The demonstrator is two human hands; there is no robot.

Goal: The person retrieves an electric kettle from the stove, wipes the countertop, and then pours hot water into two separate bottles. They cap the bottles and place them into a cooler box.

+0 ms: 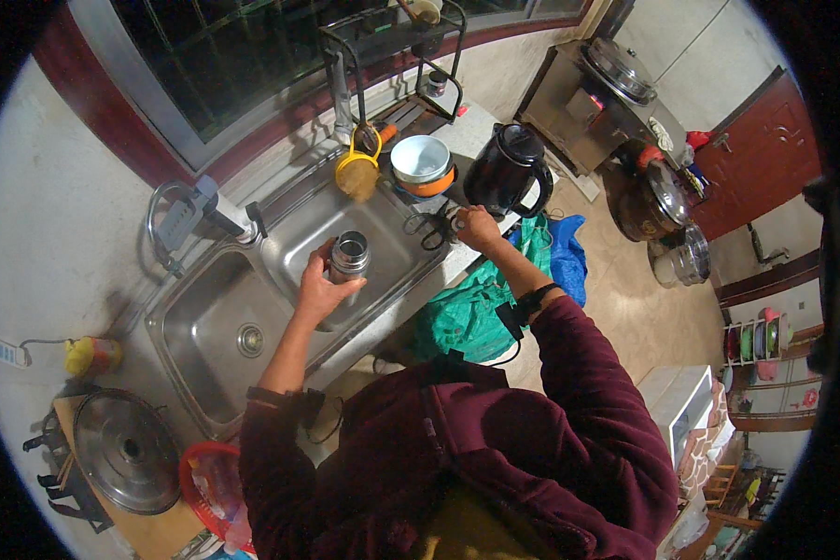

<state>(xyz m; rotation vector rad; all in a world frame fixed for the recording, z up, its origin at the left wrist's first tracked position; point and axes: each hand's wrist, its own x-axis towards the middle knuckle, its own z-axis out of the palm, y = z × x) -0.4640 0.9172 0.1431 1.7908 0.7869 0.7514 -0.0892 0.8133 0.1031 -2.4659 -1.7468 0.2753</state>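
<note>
My left hand [320,288] is wrapped around a stainless steel vacuum flask [351,259] over the right basin [392,231] of a double sink. Its mouth is uncovered and faces up towards me. At the counter edge right of the sink, my right hand [477,229] has its fingers curled on a small shiny object [457,223], mostly covered and too small to name. A black cord [430,227] lies bunched beside those fingers. Just beyond them stands a black electric kettle [505,164], its handle towards the right.
White bowl [421,158] tops an orange one behind the basin, near a yellow-rimmed strainer [357,171]. A faucet [164,231] rises behind the left basin [210,329]. Pot lid [126,448] and red basin [194,483] stand left; green sacks [469,315] lie below the counter.
</note>
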